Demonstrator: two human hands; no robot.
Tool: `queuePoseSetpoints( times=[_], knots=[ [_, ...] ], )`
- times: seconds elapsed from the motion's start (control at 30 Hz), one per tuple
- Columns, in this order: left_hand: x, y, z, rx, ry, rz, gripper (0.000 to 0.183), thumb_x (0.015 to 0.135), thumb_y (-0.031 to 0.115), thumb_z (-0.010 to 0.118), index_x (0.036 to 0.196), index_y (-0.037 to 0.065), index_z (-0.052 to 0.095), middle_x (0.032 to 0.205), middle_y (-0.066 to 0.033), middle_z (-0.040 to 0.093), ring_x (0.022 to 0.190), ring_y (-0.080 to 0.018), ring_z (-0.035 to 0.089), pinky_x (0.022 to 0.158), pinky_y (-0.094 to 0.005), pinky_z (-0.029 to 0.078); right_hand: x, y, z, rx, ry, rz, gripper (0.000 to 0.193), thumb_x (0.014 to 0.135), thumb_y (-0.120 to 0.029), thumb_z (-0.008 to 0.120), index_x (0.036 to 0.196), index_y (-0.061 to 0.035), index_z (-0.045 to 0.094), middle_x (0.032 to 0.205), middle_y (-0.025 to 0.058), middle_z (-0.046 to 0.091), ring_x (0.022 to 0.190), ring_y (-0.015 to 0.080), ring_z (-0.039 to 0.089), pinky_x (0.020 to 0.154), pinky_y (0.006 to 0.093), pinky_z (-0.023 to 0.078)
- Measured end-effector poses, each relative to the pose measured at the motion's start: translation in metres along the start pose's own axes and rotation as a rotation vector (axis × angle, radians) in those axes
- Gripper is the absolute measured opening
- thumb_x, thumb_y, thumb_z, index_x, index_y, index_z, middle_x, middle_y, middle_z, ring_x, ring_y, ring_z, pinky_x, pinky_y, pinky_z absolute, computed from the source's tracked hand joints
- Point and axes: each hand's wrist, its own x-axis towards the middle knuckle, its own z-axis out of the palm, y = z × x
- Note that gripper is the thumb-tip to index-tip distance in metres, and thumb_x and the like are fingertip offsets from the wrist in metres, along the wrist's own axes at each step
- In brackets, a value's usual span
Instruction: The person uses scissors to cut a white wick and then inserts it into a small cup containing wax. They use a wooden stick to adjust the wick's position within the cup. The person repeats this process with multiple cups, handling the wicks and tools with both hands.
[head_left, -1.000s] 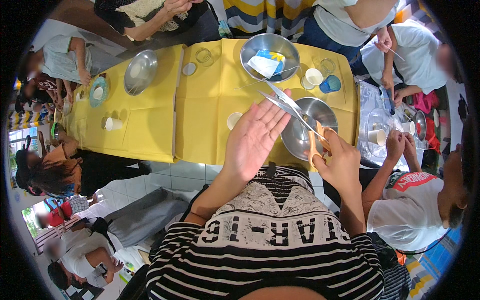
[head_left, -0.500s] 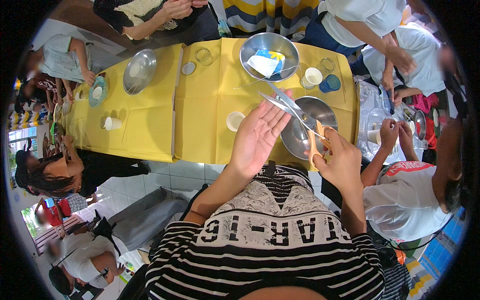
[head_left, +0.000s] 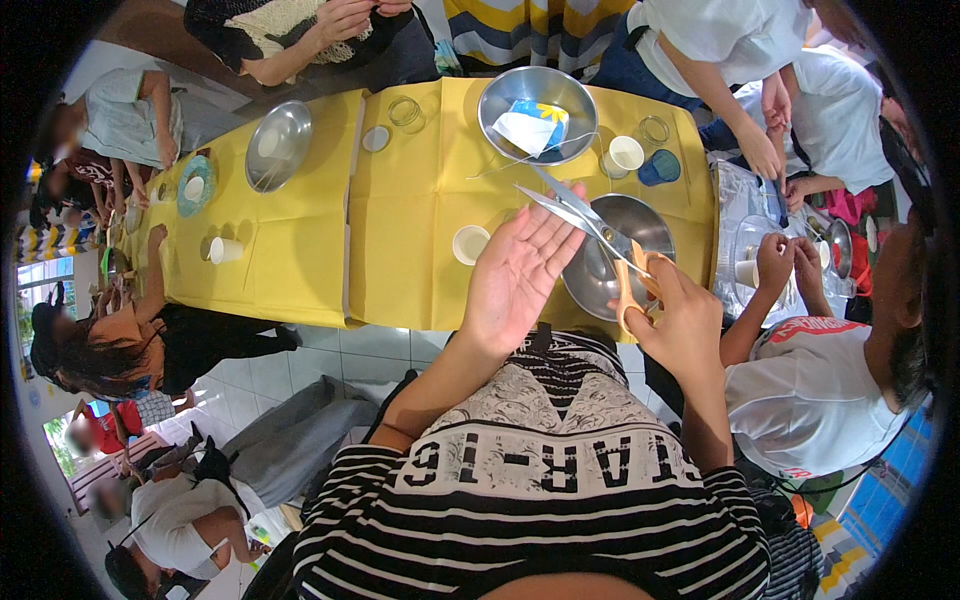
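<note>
"Watching remotely, I spot dark block lettering (head_left: 559,471) across a black-and-white striped shirt (head_left: 540,526). And the orange-handled, silver-bladed scissors (head_left: 608,234)?"

"I see them above a round steel bowl (head_left: 590,287), gripped in the right hand (head_left: 685,312), blades parted, long axis slanting, tips pointing forward-left. The left hand (head_left: 513,275) lies open, palm up, fingers beneath the blades."

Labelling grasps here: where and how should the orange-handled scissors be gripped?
Probably best by the orange handles, from the near right: the scissors slant with handles toward the right hand, which holds them, while the open blades point away, over the left hand.
</note>
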Motion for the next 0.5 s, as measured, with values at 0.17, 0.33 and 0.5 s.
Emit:
queuePoseSetpoints(
  times=[0.17,0.33,0.5],
  knots=[
    [0.0007,-0.0016,-0.0022,-0.008,-0.003,-0.022,0.051,0.099,0.024,0.03,0.138,-0.008,0.024,0.146,-0.0188,0.029,0.135,-0.0256,0.031,0.113,-0.0355,0.026,-0.0004,0.0007,0.0009,-0.002,0.016,-0.004,0.047,0.066,-0.026,0.076,0.102,-0.0021,0.06,0.088,0.0101,0.065,0.068,0.0253,0.065,0.059,0.0339,0.05],
    [0.0004,-0.0028,-0.0027,-0.035,-0.022,-0.035,0.052,0.099,0.026,0.029,0.139,-0.008,0.024,0.146,-0.0186,0.028,0.135,-0.0251,0.03,0.114,-0.0356,0.024,-0.0008,0.0016,0.0013,-0.012,-0.01,0.014,0.046,0.067,-0.026,0.075,0.103,-0.0026,0.06,0.09,0.0107,0.065,0.071,0.027,0.064,0.06,0.0347,0.05],
    [-0.0008,-0.0026,-0.001,-0.021,-0.018,-0.038,0.052,0.099,0.026,0.029,0.139,-0.008,0.024,0.146,-0.0186,0.028,0.136,-0.025,0.029,0.114,-0.0356,0.024,-0.0028,0.0048,0.0045,-0.007,0.016,-0.014,0.045,0.066,-0.024,0.074,0.103,-0.0029,0.059,0.091,0.0122,0.065,0.073,0.0287,0.064,0.061,0.0361,0.05]
  ],
)
